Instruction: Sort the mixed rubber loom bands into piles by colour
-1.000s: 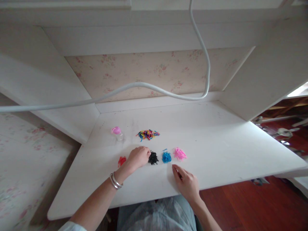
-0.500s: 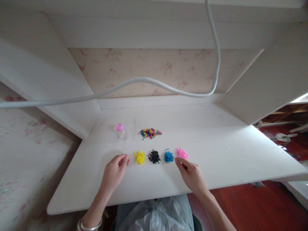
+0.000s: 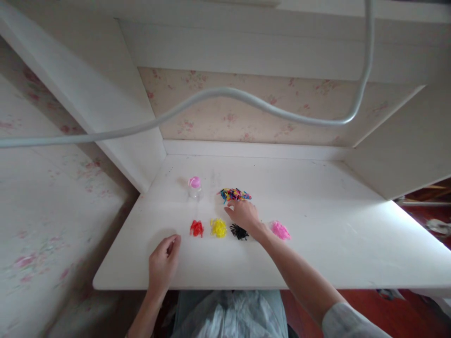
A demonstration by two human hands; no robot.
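Observation:
My right hand (image 3: 243,213) reaches across the table to the near edge of a mixed heap of coloured rubber bands (image 3: 235,194), thumb and index finger apart. Under its wrist side lies a pile of black rubber bands (image 3: 238,232), partly covered. My left hand (image 3: 164,260) rests near the front left with its fingers curled together; whatever they may hold is hidden. Right of it sit a red pile of rubber bands (image 3: 196,228) and a yellow pile of rubber bands (image 3: 219,228). A pink pile of rubber bands (image 3: 281,230) lies beyond my right forearm. The blue pile is hidden by that arm.
A small clear container with a pink lid (image 3: 194,187) stands at the back left of the white table (image 3: 317,244). A thick white cable (image 3: 225,92) hangs across the view in front of the shelf. White side panels flank the table.
My right hand has moved from beside the blue and pink piles to the mixed heap. My left hand has drawn back from the red pile, uncovering it. The view has shifted.

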